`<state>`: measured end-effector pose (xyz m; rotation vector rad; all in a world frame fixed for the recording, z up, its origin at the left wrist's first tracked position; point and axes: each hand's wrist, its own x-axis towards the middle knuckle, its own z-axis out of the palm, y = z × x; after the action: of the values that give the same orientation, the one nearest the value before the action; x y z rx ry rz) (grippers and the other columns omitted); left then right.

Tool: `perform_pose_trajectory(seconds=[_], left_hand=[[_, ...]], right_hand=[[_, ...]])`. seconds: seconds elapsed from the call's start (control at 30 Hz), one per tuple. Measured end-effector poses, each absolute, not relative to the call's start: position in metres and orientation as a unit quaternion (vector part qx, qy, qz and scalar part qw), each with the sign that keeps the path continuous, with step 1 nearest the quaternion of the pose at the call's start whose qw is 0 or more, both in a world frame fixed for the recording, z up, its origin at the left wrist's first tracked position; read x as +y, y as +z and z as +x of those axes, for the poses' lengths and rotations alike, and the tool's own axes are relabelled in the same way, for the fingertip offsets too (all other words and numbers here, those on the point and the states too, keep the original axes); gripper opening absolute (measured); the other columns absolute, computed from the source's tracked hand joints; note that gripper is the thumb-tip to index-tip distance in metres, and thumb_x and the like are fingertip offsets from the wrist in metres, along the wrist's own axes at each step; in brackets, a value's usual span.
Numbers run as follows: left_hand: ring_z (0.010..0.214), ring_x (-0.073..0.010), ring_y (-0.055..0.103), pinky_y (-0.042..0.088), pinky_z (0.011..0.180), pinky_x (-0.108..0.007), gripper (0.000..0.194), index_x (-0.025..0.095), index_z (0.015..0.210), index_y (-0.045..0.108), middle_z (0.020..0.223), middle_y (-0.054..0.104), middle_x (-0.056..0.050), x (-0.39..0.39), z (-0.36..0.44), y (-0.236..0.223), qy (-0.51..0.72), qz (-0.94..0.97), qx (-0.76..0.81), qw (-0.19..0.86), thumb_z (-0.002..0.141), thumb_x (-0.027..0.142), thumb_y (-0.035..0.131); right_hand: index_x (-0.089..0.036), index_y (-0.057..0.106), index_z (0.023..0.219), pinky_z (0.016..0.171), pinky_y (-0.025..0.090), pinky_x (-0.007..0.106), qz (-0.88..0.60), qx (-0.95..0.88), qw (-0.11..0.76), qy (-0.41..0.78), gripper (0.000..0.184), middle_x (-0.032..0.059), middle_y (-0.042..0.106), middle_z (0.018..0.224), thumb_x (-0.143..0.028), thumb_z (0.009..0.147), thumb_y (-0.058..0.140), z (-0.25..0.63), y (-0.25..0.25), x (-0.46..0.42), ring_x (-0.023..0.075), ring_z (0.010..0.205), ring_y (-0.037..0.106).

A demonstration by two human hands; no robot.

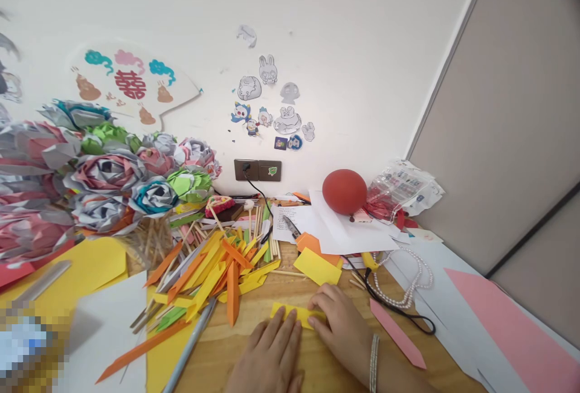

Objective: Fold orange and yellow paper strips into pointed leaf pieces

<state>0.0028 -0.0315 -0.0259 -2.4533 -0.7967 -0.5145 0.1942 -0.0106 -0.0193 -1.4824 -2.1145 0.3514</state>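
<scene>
A small yellow paper strip (301, 313) lies folded on the wooden tabletop in front of me. My left hand (272, 345) rests on its left part, fingers stretched flat and pressing it down. At the strip's right end, my right hand (342, 323) has its fingers bent and closed on the paper; a silvery bracelet (374, 361) circles that wrist. Just beyond my hands is a yellow paper rectangle (318, 267), overlapping an orange paper piece (312, 243). A heap of folded yellow and orange strips (212, 272) spreads to the left.
Paper flowers (109, 178) crowd the left side. A grey rod (190, 345) lies left of my hands. On the right are a pink strip (397, 332), a black cord (394, 307), and a bead string (417, 284). A red balloon (344, 191) sits on white paper (353, 242) near the wall.
</scene>
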Motion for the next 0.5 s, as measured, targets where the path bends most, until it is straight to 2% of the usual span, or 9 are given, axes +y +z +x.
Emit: perform_pose_trajectory(seconds=[0.23,0.5], left_hand=[[0.105,-0.0243,0.058,0.044,0.084,-0.031,0.042,0.013,0.12,0.054,0.119,0.063,-0.008,-0.0313,0.0033,-0.0265,-0.176,-0.903,-0.297,0.256,0.082,0.032,0.052],[0.108,-0.0256,0.056,0.043,0.086,-0.032,0.043,0.013,0.12,0.055,0.12,0.062,-0.008,-0.0297,0.0022,-0.0313,-0.178,-0.906,-0.289,0.253,0.082,0.033,0.051]], right_hand=[[-0.019,0.057,0.08,0.076,0.042,0.032,-0.552,-0.778,0.266,0.136,0.014,0.0033,0.058,0.088,-0.006,0.074,0.06,0.194,-0.0186,-0.0103,0.0207,0.086,0.053],[-0.02,0.056,0.077,0.077,0.037,0.031,-0.589,-0.747,0.265,0.16,0.016,0.0015,0.056,0.088,-0.018,0.069,0.069,0.1881,-0.0157,-0.0105,0.0206,0.088,0.051]])
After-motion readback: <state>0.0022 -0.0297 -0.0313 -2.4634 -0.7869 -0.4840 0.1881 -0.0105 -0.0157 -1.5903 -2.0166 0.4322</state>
